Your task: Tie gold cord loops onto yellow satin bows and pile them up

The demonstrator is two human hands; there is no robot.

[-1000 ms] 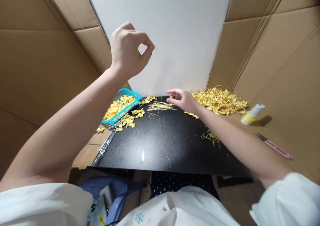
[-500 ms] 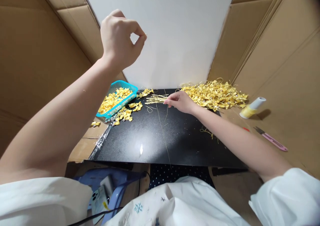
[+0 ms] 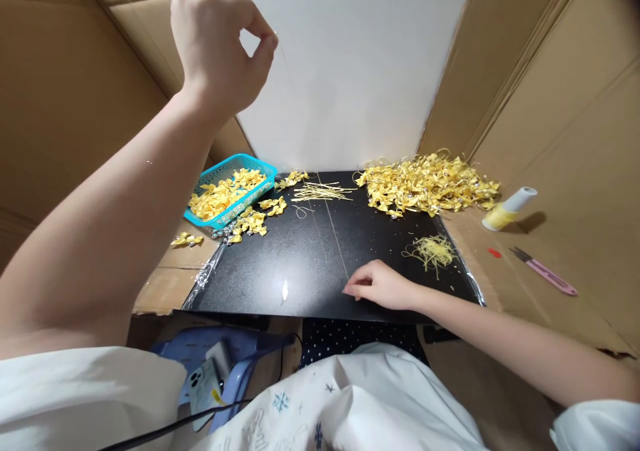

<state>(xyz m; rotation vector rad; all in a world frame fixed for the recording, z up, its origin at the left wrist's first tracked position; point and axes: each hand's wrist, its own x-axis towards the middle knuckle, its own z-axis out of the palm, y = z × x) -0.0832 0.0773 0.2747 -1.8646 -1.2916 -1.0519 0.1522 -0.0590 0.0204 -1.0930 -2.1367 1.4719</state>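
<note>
The left hand (image 3: 215,44) is raised in front of the white wall (image 3: 350,71), thumb and forefinger pinched together on the end of a fine thread (image 3: 334,228). The right hand (image 3: 380,284) is low over the near edge of the black table (image 3: 280,264), its fingertips closed on what looks like the same thread; the stretch between is partly too faint to follow. Cords (image 3: 325,192) lie in a loose bundle at the back of the table, with a single curled cord (image 3: 301,212) just in front. On the left, a blue basket (image 3: 273,171) holds yellow bows (image 3: 230,194), and more lie beside it; no cords can be made out on those in the basket. At the back right, a larger heap (image 3: 425,181) of bows has cord loops among it, so that share seems further along, while the basket's share seems left to do. A tangle of cord (image 3: 435,251) lies at the table's right side, near the spool (image 3: 510,210) and pink snips (image 3: 547,276), both untouched.
</note>
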